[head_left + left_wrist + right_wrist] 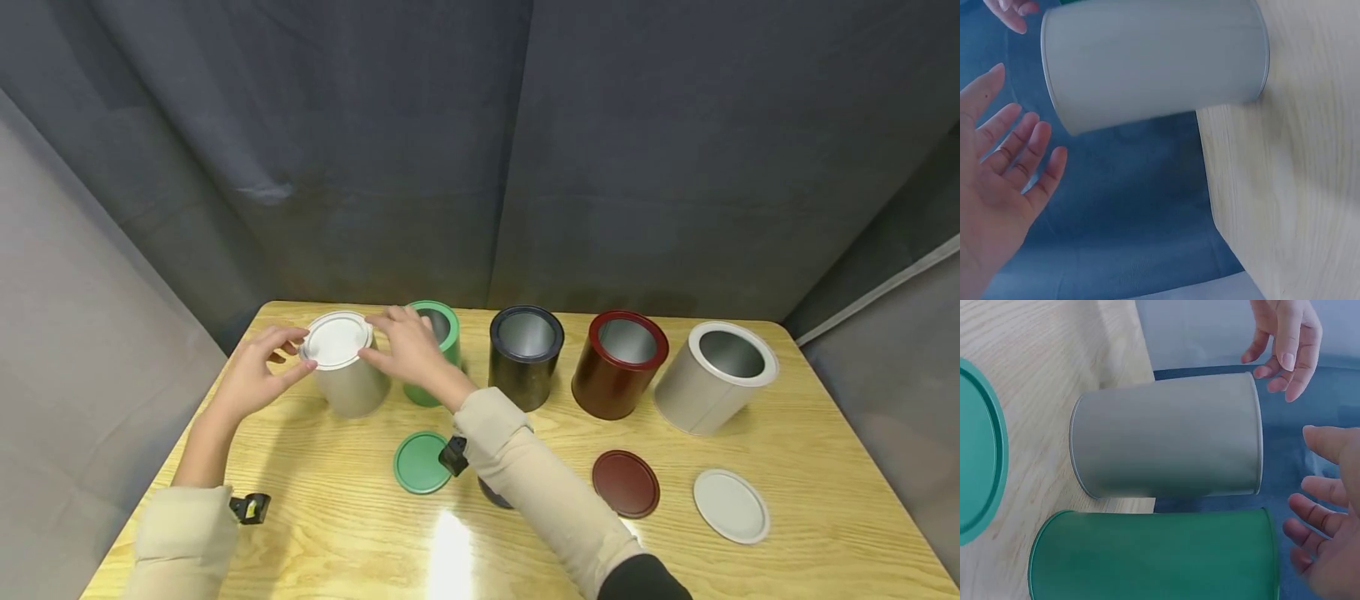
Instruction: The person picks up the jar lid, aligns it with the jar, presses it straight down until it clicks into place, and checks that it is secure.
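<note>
Glare on tabletop (360,521) — soft shadows

The beige fabric left sleeve (178,575) and beige fabric right sleeve (558,498) have wide folded cuffs (491,421). Black fabric (645,580) adjoins the right sleeve. The small black left wrist camera (255,508) and small black right wrist camera (453,456) project beside the cuffs.

Curtain (390,183) (dark, creased) behind table (345,508).
</note>
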Tool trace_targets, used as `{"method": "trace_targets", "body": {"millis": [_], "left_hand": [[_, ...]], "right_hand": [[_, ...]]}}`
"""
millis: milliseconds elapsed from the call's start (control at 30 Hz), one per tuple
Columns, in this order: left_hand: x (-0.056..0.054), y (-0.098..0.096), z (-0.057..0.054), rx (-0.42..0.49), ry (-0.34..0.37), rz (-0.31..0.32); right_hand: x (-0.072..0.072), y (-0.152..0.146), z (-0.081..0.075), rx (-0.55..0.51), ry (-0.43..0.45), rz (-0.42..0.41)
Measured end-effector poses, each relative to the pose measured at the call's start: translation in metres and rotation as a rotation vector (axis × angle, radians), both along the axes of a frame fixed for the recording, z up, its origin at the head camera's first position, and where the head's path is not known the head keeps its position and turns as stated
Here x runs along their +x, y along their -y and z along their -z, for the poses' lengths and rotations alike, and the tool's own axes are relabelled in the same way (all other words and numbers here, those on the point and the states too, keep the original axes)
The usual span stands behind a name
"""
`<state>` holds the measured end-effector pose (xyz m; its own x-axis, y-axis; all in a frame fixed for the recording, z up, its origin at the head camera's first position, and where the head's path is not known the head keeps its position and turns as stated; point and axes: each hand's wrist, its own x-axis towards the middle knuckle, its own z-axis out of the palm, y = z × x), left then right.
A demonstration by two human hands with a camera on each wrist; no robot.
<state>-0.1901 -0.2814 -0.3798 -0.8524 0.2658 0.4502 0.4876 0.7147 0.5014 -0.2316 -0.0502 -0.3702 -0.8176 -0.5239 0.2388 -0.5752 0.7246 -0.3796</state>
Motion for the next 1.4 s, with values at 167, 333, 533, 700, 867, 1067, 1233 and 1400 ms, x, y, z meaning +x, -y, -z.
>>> {"method": "trace_targets", "body": {"millis": [167, 333, 533, 700, 867, 1067, 1233, 1400], "left_hand": [[0.009, -0.007, 0.006, 0.044, -0.039, 0.014], [0.016, -0.014, 0.009, 0.091, -0.025, 0.036], [0.025, -0.027, 0.006, 0.135, -0.018, 0.058], [0.037, -0.043, -0.008, 0.156, -0.015, 0.097], [0.044, -0.052, -0.015, 0.149, 0.016, 0.143], [0.046, -0.056, -0.012, 0.151, 0.045, 0.185], [0.047, -0.059, -0.008, 0.153, 0.068, 0.214], [0.048, -0.064, -0.004, 0.149, 0.101, 0.228]], "right_hand": [[0.006, -0.006, 0.002, -0.098, -0.001, -0.032], [0.014, -0.014, 0.002, -0.182, 0.002, -0.080], [0.020, -0.023, 0.003, -0.219, 0.057, -0.105], [0.026, -0.031, 0.004, -0.250, 0.085, -0.126], [0.032, -0.040, 0.006, -0.270, 0.107, -0.141], [0.038, -0.049, 0.014, -0.274, 0.099, -0.158], [0.041, -0.056, 0.022, -0.289, 0.095, -0.174], [0.046, -0.065, 0.029, -0.295, 0.124, -0.179]]}}
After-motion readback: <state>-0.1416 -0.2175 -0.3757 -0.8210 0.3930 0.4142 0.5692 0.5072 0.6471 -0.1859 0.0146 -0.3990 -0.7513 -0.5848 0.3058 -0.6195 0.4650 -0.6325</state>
